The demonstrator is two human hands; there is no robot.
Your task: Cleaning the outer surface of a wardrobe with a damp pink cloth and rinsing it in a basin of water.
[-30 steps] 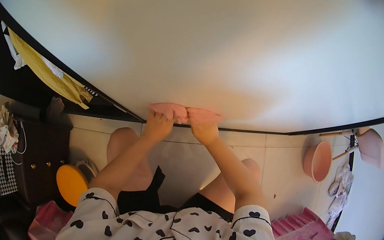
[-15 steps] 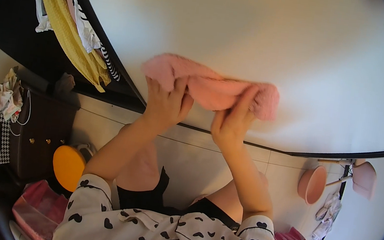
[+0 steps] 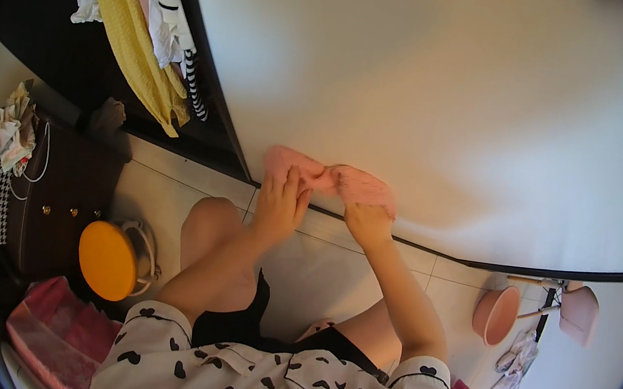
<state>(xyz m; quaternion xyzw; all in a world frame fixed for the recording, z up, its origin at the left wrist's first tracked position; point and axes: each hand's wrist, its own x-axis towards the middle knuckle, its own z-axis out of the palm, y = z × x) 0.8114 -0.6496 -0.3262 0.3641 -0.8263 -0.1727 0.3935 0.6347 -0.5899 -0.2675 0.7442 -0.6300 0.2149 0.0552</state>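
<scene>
A fluffy pink cloth (image 3: 364, 186) is bunched between my two hands, in front of the lower part of a large white door panel (image 3: 432, 116). My left hand (image 3: 281, 205) holds the cloth's left part, with its fingers laid over the fabric. At the other end my right hand (image 3: 367, 224) is closed around the gathered cloth, its fingertips hidden from view. The cloth's middle is pinched narrow between the hands. Whether it touches the panel I cannot tell.
On the left, a dark wardrobe holds hanging clothes, among them a yellow garment (image 3: 128, 36). Below stand a dark drawer cabinet (image 3: 65, 182) and an orange round stool (image 3: 107, 260). A pink basin (image 3: 496, 316) and a pink dustpan (image 3: 578, 314) are at the right.
Both hands have come lower and nearer to me with the pink cloth. The cloth, stretched wider before, is now more bunched, and my hands are closer together.
</scene>
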